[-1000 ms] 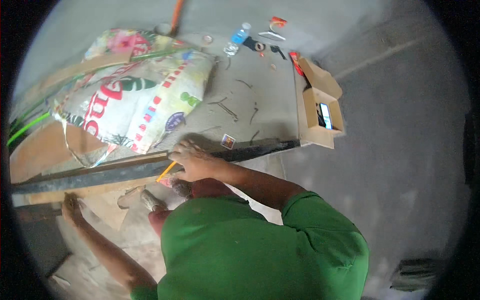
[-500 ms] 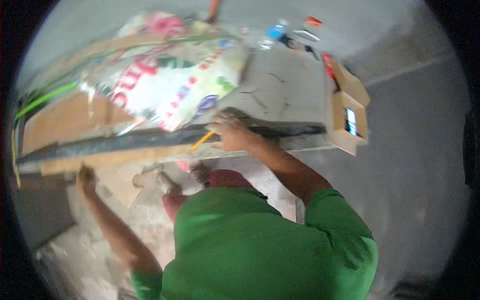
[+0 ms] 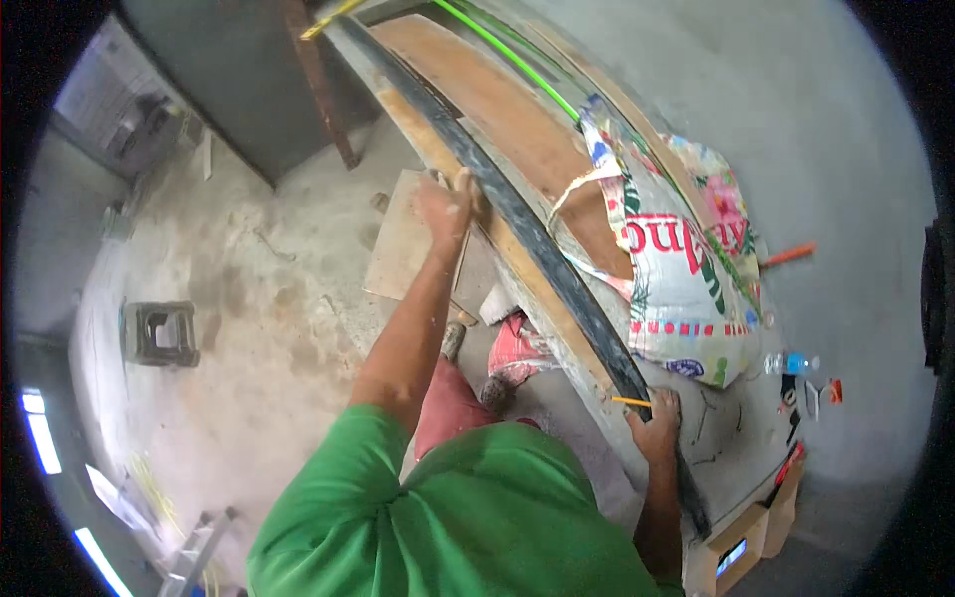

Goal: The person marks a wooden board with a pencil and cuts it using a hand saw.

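A long dark bar (image 3: 542, 244) lies along the near edge of a work surface, with a light wooden strip (image 3: 532, 269) running beside it on my side. My left hand (image 3: 445, 207) has its fingers curled over the strip's edge, toward the far left part. Farther along, at the near right, my right hand (image 3: 657, 426) wraps over the dark bar. A yellow pencil (image 3: 630, 401) sticks out leftward from its fingers. The fingertips of both hands are partly hidden.
A printed white sack (image 3: 686, 289) and brown boards (image 3: 557, 169) lie on the surface. Beyond my right hand are a plastic bottle (image 3: 793, 363) and an open cardboard box (image 3: 751, 532). A stool (image 3: 161, 333) and a ladder (image 3: 194, 557) stand on the floor at left.
My view has turned left, so the bar and strip now slant from upper left to lower right. Both hands stay on the work, and the pencil remains in my right hand.
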A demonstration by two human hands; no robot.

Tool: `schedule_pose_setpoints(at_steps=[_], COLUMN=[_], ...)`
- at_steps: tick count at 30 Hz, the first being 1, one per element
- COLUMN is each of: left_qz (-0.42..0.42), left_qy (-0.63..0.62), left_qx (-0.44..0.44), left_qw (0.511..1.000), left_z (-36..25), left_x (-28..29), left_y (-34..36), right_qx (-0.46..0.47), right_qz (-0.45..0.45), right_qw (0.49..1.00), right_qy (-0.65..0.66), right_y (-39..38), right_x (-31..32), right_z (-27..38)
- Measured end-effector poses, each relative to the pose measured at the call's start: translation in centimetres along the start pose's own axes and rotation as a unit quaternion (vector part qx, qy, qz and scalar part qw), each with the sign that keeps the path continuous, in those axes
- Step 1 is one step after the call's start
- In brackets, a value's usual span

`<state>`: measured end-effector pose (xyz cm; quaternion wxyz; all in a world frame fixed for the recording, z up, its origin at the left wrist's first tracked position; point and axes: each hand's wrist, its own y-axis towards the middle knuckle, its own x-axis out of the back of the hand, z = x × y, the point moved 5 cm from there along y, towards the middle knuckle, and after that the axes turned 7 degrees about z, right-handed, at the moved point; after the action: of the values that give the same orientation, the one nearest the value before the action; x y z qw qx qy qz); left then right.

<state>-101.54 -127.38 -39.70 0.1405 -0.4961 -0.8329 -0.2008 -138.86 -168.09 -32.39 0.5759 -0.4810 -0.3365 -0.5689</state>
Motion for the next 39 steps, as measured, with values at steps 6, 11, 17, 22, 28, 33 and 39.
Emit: schedule_pose_setpoints(at_steps=[6,11,17,22,28,33,39], left_qz=[0.005,0.109,0.101,0.080,0.075,0.063,0.109], left_qy=[0.051,0.074,0.043,0.037,0.030,0.036,0.097], left_qx=[-0.106,-0.089,-0.140,-0.151,-0.154,-0.153,-0.092], left_qw=[0.993,0.987,0.984,0.985,0.985,0.986,0.985], left_z=[-5.5,-6.9,-5.1,-4.9,-5.1,-5.2,-6.3], left_x=[-3.3,-4.8,-4.9,-5.0,-4.7,-4.3,-5.4], left_y=[0.0,-0.2,-0.6,-0.9,-1.0,-1.3,-1.6], right_qx=[0.012,-0.004,0.020,0.052,0.044,0.018,0.017], right_qz=[-0.006,0.002,0.010,-0.055,-0.016,-0.012,-0.020], right_qw=[1.000,1.000,1.000,0.994,0.999,1.000,0.998], right_qy=[-0.016,-0.004,0.009,-0.080,-0.004,-0.003,-0.052], right_y=[0.0,-0.9,-0.6,-1.3,-1.0,-1.2,-2.2], right_x=[-0.1,-1.0,-1.1,-1.7,-1.5,-1.4,-1.5], right_z=[-0.1,-1.1,-1.1,-1.7,-1.3,-0.9,-1.8])
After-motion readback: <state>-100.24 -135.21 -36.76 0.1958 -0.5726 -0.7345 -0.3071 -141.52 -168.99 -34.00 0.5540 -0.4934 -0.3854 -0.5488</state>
